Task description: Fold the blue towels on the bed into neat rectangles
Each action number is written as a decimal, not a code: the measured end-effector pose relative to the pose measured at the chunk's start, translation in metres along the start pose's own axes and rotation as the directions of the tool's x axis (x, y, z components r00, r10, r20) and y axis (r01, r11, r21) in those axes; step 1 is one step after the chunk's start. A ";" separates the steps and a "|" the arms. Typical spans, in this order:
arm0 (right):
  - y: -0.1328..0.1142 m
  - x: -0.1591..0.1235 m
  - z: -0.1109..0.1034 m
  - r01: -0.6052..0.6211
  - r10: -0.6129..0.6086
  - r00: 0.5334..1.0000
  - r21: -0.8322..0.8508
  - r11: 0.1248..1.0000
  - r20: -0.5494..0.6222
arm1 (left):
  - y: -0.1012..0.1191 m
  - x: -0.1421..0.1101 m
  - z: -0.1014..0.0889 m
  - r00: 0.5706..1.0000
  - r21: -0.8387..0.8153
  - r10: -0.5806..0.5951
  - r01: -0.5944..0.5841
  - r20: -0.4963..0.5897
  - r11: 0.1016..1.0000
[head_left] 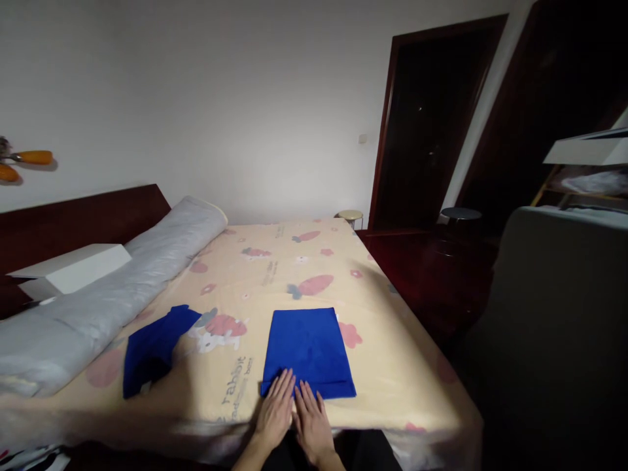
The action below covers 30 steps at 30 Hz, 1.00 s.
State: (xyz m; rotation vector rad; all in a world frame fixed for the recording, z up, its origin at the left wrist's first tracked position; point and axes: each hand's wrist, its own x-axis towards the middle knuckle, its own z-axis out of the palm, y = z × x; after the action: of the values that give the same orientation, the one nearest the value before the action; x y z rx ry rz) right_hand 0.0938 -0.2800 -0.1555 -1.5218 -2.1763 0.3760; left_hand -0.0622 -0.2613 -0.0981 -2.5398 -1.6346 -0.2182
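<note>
A blue cloth (308,343) lies flat on the bed, its near edge folded over in a narrow strip. Both hands rest side by side on that near edge. My left hand (277,405) lies flat with its fingers stretched out, its fingertips on the cloth's near left part. Just to its right, my right hand (311,418) is also flat, fingertips on the folded strip near the middle. Neither hand grips anything. Off to the left lies a second blue cloth (157,347), crumpled and uneven in outline.
The bed (265,288) has a yellow sheet printed with rabbits and carrots. A grey rolled mattress pad (147,268) lies along the headboard (88,216), with a white box (83,268) by it. At the right stand a grey chair (559,314) and a round stool (461,214).
</note>
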 end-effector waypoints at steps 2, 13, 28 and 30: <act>0.004 0.000 -0.008 0.039 -0.039 0.999 0.005 0.999 0.016 | 0.004 -0.006 0.006 0.992 -0.045 0.124 -0.124 -0.009 0.991; 0.101 -0.046 -0.073 -0.181 0.164 0.979 -0.143 0.973 -0.125 | -0.013 -0.021 0.013 0.996 -0.023 -0.084 0.084 -0.004 0.996; 0.054 -0.018 -0.068 -0.105 0.106 0.994 0.012 0.994 -0.014 | -0.010 -0.009 0.029 0.997 -0.076 -0.054 0.057 0.049 0.995; 0.083 -0.030 -0.078 -0.156 0.154 0.987 -0.034 0.987 -0.044 | -0.026 -0.013 0.024 0.988 -0.074 -0.133 0.138 0.073 0.988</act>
State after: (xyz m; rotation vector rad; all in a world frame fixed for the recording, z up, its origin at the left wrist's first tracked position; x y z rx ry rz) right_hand 0.2094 -0.2822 -0.1334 -1.7100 -2.0505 0.3522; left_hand -0.0897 -0.2577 -0.1239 -2.5200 -1.8621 -0.2143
